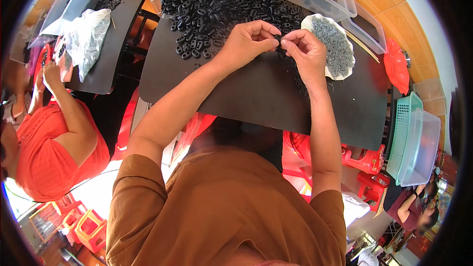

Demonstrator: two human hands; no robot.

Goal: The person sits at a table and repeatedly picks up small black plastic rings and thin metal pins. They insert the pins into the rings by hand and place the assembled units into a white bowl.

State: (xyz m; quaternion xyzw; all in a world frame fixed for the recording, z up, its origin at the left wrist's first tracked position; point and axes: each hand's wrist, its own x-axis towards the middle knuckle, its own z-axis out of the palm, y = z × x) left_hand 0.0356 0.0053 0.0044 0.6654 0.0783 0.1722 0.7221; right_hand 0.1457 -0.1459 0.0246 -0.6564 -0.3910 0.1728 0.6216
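Both hands, left hand (245, 42) and right hand (304, 49), pinch one small black part (278, 38) above bare table (256, 93) near its edge.

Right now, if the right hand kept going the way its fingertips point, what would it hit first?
The right hand points left toward the left hand. It would first meet the small black part pinched between both hands, then the left hand's fingertips. Depth is hard to judge.

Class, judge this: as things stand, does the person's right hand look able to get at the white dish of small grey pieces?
Probably yes: the right hand sits just beside the white dish, nothing between them, though its fingers pinch a small black part.
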